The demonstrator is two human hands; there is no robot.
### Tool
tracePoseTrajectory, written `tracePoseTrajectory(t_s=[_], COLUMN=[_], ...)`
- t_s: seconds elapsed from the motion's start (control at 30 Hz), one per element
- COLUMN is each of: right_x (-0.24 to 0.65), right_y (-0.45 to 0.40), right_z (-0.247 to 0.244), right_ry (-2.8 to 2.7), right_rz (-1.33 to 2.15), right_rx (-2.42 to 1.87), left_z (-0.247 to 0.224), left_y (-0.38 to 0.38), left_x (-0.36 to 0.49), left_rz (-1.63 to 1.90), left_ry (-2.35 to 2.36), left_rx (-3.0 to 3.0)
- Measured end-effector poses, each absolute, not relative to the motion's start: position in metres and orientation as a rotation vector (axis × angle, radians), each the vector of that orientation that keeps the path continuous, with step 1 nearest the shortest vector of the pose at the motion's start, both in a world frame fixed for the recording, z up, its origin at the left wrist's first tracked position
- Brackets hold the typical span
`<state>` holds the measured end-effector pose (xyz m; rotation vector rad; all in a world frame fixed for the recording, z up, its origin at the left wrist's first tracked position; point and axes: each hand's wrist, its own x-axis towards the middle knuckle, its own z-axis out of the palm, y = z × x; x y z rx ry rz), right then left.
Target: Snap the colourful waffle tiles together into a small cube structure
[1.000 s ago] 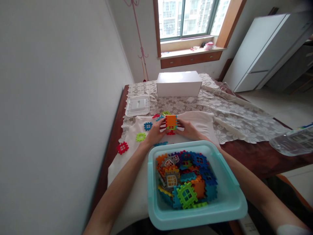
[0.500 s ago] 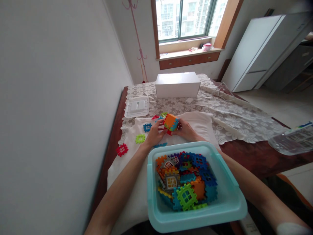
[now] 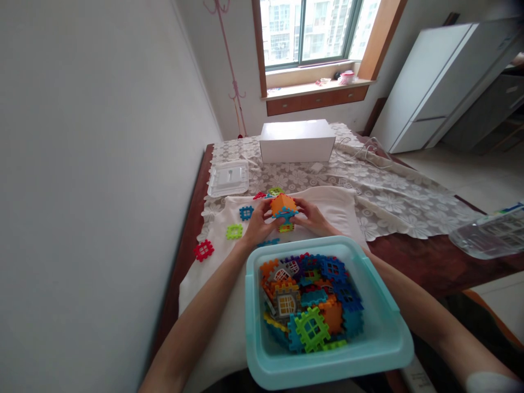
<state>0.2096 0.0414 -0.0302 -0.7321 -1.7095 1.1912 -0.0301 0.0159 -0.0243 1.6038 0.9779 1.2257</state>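
Note:
Between my two hands is a small block structure [image 3: 284, 206] with orange faces on top and blue and green pieces below. My left hand [image 3: 258, 222] grips its left side, and my right hand [image 3: 311, 216] holds its right side. Just in front of my forearms, a teal tub [image 3: 382, 327] holds many interlocking plastic pieces. A blue window piece [image 3: 246, 213], a lime green piece [image 3: 234, 232] and a red window piece [image 3: 203, 250] lie on the white cloth [image 3: 216, 273] to the left.
Farther back on the patterned tablecloth stand a white box [image 3: 297, 147] and a clear plastic lid [image 3: 229, 179]. A cable [image 3: 362, 154] lies at the back right. At the right edge is a clear container [image 3: 487, 237]. A wall runs along the left.
The block structure has turned in my hands, so its orange faces now form a peak with a blue edge below. Both hands have shifted only slightly.

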Motion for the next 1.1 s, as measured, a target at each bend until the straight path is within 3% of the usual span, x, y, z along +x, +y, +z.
tracePoseTrajectory(t_s=[1.1], right_x=[0.21], right_y=[0.028], right_z=[-0.008], right_ry=[-1.699], right_rz=[1.051], right_rx=[-0.707], left_z=[-0.009], left_y=[0.013], left_x=[-0.022], left_rz=[1.23], left_ry=[0.933], left_rx=[1.781])
